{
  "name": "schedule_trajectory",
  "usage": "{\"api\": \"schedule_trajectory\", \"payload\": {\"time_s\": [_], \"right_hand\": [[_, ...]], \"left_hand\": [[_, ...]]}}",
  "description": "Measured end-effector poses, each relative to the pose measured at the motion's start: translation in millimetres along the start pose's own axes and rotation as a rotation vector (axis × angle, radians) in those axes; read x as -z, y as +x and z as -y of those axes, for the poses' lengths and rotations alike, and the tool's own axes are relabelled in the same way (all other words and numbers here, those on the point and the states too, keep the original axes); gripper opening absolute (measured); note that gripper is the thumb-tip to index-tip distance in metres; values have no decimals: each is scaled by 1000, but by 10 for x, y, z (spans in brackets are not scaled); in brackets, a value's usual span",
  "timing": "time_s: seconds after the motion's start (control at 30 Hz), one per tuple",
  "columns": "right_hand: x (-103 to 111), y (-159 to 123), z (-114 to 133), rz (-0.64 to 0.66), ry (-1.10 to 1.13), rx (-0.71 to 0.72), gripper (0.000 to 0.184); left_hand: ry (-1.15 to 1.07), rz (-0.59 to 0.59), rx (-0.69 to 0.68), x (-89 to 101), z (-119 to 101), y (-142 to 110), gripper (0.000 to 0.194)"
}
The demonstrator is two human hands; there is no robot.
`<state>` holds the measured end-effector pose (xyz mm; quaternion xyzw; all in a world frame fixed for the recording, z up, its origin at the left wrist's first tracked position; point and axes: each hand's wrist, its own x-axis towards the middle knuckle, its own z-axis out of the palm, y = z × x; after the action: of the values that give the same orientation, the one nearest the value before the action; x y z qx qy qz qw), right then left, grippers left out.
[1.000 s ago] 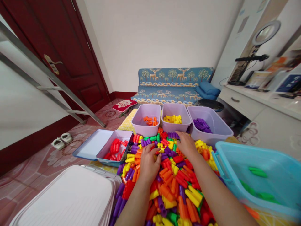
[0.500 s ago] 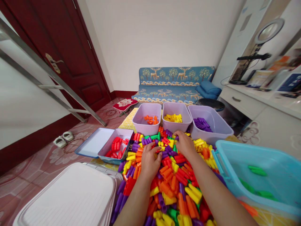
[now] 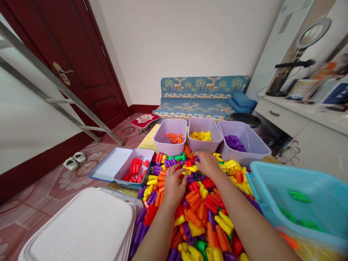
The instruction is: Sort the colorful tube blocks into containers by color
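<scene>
A heap of short plastic tubes (image 3: 198, 210) in red, orange, yellow, purple and green covers the low table in front of me. My left hand (image 3: 173, 185) lies palm down on the heap, fingers curled among the pieces. My right hand (image 3: 207, 164) reaches further in and rests on tubes near the far edge of the heap, its fingers bent over them. What either hand holds is hidden. Beyond the heap stand three lilac tubs: one with orange tubes (image 3: 174, 137), one with yellow (image 3: 200, 136), one with purple (image 3: 233, 142).
A lilac tray of red tubes (image 3: 135, 169) sits in a blue lid at the left. A light blue bin (image 3: 299, 203) with green tubes stands at the right. A white lid (image 3: 81, 224) lies at the near left. A ladder, slippers and a sofa are behind.
My right hand has slid left and further away across the heap. The left hand has shifted slightly forward. The view has tilted a little.
</scene>
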<state>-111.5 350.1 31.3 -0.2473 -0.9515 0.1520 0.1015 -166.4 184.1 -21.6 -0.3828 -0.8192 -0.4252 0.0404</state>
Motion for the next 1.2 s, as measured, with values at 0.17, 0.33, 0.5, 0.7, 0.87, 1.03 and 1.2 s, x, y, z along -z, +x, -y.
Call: {"api": "schedule_trajectory", "payload": {"time_s": [0.17,0.33,0.5,0.7,0.87,1.03,1.2], "right_hand": [[4,-216,17,20,220,21,19],[-108,-583,74,-72,1065,-136,28],[-183,-811,103,-99,1294,-225,35],[-265,-849,54,-42,1339,-193,37],[-272,-858,50,-18,1253,-111,28],[-184,-885,47,-147,1152,-155,24],[4,-927,-59,-46,1032,-137,20]], "left_hand": [[-190,-54,12,24,-25,17,25],[-515,-9,34,123,-148,-16,31],[-605,144,43,104,-179,-63,59],[-621,116,46,34,-141,-51,48],[-636,140,93,39,-133,-48,49],[-535,82,25,90,-136,-17,33],[-510,34,-87,131,-163,-15,36]]}}
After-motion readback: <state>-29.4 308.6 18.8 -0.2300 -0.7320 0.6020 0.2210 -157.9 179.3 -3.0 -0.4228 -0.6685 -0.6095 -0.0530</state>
